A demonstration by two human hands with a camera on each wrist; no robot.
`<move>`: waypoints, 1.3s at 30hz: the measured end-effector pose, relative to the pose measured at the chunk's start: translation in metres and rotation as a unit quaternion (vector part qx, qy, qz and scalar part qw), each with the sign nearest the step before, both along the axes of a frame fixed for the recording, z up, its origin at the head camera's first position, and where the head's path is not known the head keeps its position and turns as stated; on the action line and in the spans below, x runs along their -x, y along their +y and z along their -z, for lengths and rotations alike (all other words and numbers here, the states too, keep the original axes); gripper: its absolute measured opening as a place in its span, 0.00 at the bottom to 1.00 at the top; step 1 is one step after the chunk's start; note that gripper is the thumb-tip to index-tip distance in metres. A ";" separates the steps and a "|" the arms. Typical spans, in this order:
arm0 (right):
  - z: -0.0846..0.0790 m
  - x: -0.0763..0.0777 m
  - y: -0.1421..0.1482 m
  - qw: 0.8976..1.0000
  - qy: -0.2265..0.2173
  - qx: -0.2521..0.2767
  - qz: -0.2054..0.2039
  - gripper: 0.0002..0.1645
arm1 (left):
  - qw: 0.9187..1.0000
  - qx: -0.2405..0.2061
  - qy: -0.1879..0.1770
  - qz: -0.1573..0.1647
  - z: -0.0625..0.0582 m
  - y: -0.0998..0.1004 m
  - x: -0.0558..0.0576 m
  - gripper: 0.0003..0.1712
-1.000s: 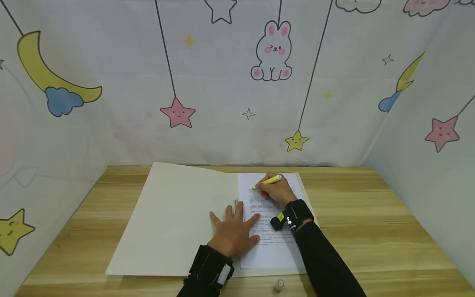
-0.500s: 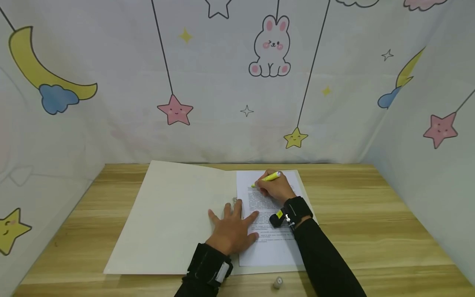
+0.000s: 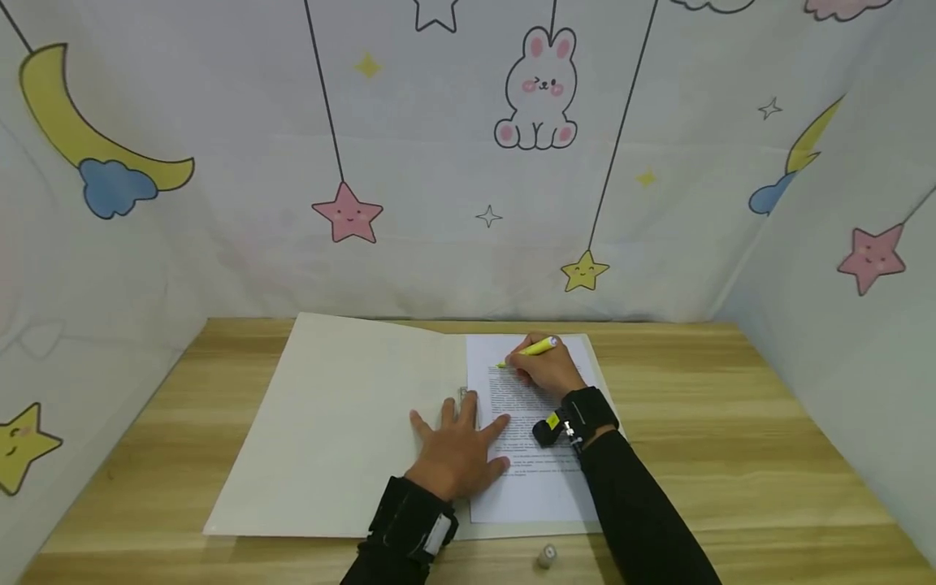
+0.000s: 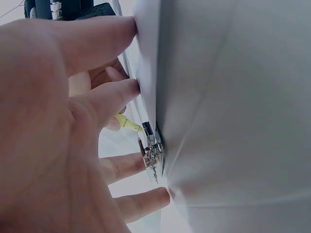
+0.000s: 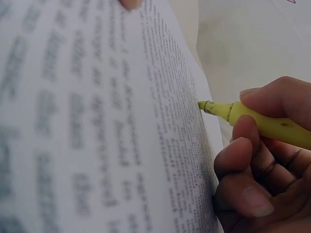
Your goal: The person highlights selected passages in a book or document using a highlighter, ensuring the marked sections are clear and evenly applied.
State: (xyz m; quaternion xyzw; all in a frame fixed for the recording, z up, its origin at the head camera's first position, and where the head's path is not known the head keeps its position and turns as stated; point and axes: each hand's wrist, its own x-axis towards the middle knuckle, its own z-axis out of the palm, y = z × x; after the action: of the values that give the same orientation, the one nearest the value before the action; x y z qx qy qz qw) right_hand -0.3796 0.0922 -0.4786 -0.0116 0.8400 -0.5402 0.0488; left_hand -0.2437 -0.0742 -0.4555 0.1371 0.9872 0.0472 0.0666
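A yellow highlighter [image 3: 539,346] is pinched in my right hand [image 3: 548,370], its uncapped tip at the upper left of the printed sheet [image 3: 534,496]. In the right wrist view the highlighter's tip [image 5: 201,105] meets the paper near small lines of text. My left hand [image 3: 455,459] lies with spread fingers across the fold of an open cream folder [image 3: 329,439], thumb and index finger on the sheet's left edge. A metal clip [image 4: 152,153] at the fold shows between the left fingers in the left wrist view.
A small grey cap [image 3: 546,556] stands on the wooden table [image 3: 731,455] in front of the folder. A white cloth wall [image 3: 439,276] with cartoon prints closes off the back and sides. Black straps with cameras [image 3: 547,431] sit on both wrists.
The head view has shifted slightly. The highlighter stays at nearly the same spot on the sheet, and the left hand keeps its place.
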 end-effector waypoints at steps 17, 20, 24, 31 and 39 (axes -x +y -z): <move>-0.003 0.000 0.002 1.000 0.014 -0.003 0.004 0.08 | 1.000 0.000 -0.014 -0.004 -0.004 0.001 0.000 0.33; -0.001 0.002 0.003 1.000 0.014 -0.001 0.001 0.08 | 1.000 -0.002 -0.013 -0.004 -0.003 0.000 0.000 0.33; 0.001 0.002 0.004 1.000 0.010 0.002 -0.002 0.09 | 1.000 -0.003 -0.014 -0.002 -0.003 0.000 0.000 0.33; -0.001 -0.002 0.006 1.000 0.007 0.001 -0.001 0.09 | 1.000 -0.009 -0.020 -0.002 -0.001 0.000 -0.002 0.33; -0.004 -0.002 0.006 1.000 0.007 0.006 0.003 0.08 | 1.000 -0.008 -0.015 -0.005 0.000 0.000 0.000 0.34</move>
State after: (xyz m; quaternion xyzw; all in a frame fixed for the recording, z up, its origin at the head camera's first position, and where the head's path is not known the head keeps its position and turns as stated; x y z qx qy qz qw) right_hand -0.3772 0.0979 -0.4746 -0.0135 0.8370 -0.5454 0.0410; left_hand -0.2433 -0.0743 -0.4559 0.1317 0.9864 0.0578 0.0797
